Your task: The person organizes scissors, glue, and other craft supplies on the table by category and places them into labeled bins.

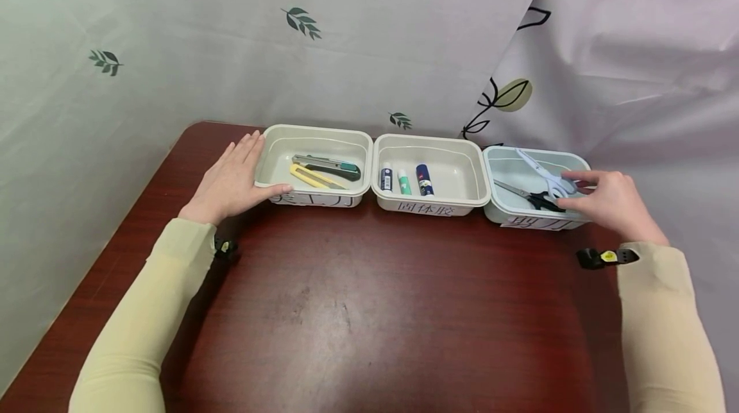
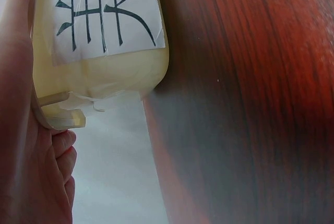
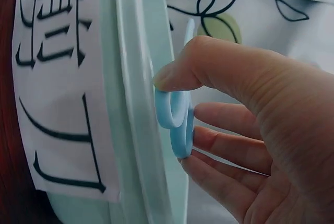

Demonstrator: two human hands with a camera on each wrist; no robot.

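My right hand (image 1: 609, 201) is over the light blue bin (image 1: 496, 211) at the right. Its thumb and fingers pinch the handles (image 3: 180, 114) of a pair of light blue scissors (image 1: 539, 169), whose blades lean toward the bin's back left. Black-handled scissors (image 1: 534, 198) lie beneath them in the same bin. At the far left, my left hand (image 1: 231, 179) rests against the corner of a beige bin (image 1: 314, 132), fingers straight along its side and thumb over the front rim. Inside that bin lie a yellow utility knife (image 1: 312, 176) and dark-handled utility knives (image 1: 335, 168).
Between these two bins stands another beige bin (image 1: 427, 140) with a few glue sticks (image 1: 424, 179). Handwritten paper labels (image 1: 424, 208) are on the bin fronts. The bins line the back of a dark red wooden table (image 1: 375, 297), with a patterned cloth (image 1: 369, 47) hanging behind.
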